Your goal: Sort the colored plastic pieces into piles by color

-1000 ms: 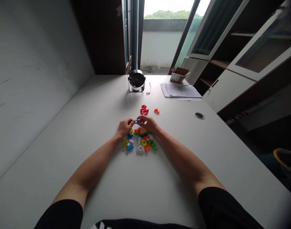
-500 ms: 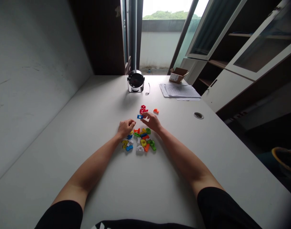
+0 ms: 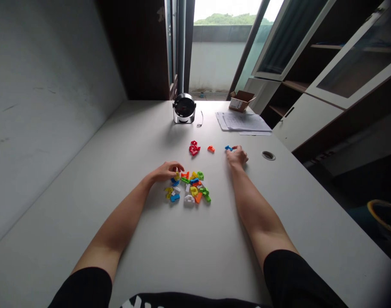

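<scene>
A heap of small coloured plastic pieces point(image 3: 191, 187) lies on the white table point(image 3: 150, 141) in front of me. My left hand point(image 3: 167, 170) rests at the heap's upper left edge, its curled fingertips touching a yellow piece. My right hand point(image 3: 237, 156) is stretched out to the right, fingertips pinched on a small blue piece point(image 3: 228, 148) at the table surface. A red cluster point(image 3: 193, 148) and one orange piece point(image 3: 211, 149) lie apart, beyond the heap.
A round metal device point(image 3: 184, 108) with a cord stands at the far end. Papers point(image 3: 242, 122) and a small cardboard box point(image 3: 240, 101) lie at the back right. A cable hole point(image 3: 268, 155) sits right of my right hand. Cabinets stand along the right.
Both hands held the blue piece together above the heap. My right hand then carried it right, past the orange piece, down to the table. My left hand dropped onto the heap.
</scene>
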A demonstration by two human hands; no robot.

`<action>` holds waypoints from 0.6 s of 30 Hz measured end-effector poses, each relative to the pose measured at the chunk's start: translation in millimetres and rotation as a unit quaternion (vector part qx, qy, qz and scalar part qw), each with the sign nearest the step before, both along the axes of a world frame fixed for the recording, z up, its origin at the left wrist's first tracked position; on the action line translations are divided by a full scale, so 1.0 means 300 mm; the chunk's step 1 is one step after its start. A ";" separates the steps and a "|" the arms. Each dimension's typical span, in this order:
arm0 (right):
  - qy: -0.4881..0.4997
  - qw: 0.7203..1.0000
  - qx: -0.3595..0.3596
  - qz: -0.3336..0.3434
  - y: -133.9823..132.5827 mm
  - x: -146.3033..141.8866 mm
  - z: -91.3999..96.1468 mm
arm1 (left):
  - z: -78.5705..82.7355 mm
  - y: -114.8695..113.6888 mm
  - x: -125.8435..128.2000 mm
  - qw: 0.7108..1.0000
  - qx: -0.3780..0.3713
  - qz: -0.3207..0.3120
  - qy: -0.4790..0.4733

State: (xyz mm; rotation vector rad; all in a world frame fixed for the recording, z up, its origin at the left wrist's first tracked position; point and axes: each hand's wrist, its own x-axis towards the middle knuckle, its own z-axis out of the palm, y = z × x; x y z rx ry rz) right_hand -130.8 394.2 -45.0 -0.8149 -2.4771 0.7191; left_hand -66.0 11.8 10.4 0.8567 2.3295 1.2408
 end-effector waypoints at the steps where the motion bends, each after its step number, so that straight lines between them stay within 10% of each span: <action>1: -0.007 1.000 0.004 -0.003 0.001 -0.002 -0.003 | 0.002 -0.001 0.001 1.000 0.003 -0.004 -0.004; 18: 0.159 0.978 0.022 0.135 -0.096 0.010 0.015 | 0.001 0.010 0.007 0.999 -0.001 0.010 0.037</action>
